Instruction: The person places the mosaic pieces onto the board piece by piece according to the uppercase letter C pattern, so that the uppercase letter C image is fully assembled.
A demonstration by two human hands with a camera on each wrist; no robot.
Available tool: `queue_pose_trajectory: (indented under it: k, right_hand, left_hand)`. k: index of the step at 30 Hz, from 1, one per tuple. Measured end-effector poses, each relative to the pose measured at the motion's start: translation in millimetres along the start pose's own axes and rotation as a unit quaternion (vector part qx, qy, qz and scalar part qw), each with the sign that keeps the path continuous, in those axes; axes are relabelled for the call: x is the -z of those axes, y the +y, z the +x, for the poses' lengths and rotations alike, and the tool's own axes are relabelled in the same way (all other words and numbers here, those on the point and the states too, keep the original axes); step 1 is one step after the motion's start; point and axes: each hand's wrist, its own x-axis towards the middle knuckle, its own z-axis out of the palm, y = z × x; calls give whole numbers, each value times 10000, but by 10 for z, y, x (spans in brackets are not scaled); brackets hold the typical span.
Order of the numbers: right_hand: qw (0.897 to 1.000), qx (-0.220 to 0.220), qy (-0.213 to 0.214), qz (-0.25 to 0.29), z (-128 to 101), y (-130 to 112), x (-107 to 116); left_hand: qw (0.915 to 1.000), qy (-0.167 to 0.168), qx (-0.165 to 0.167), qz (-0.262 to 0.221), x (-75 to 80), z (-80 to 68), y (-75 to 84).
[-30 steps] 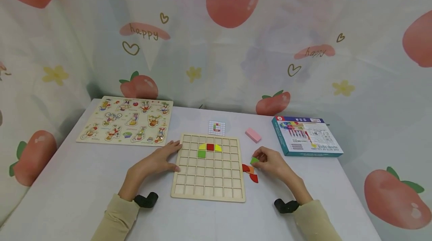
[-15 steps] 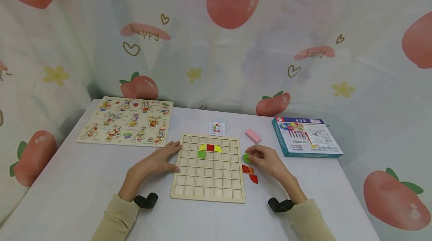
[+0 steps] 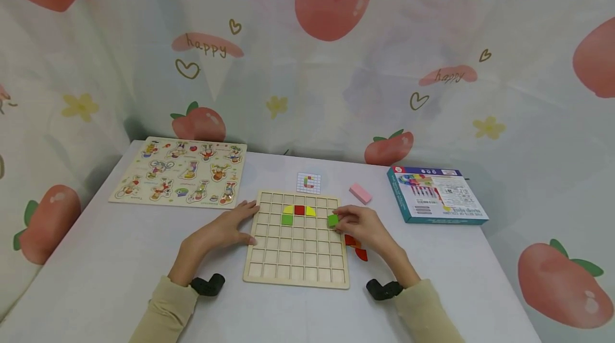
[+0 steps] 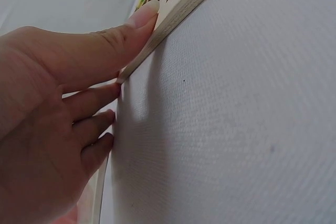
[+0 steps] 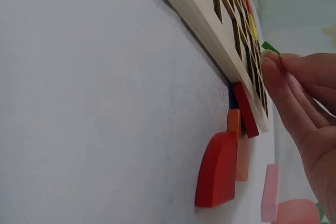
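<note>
**Green block held over the grid board**

The green block (image 3: 332, 220) sits pinched in the fingertips of the right hand (image 3: 361, 227), just above the right edge of the grid board (image 3: 296, 257). On the board's left edge, the left hand (image 3: 222, 230) lies flat, fingers spread. Red pieces (image 3: 356, 247) lie on the table (image 3: 96, 257) against the board's right side.

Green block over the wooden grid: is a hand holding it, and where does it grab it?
Yes. The right hand pinches the green block by its right side with its fingertips, over the grid board's right columns. The left hand only presses the board's left edge.
</note>
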Motion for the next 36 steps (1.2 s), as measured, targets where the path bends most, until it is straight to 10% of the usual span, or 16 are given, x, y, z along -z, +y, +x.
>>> queue_pose_trajectory:
  k: [36]
  right_hand:
    - [9945,885,-560,23,167,-402,-569]
  left_hand:
    - [10000,-14,27,-27,10,-11,6]
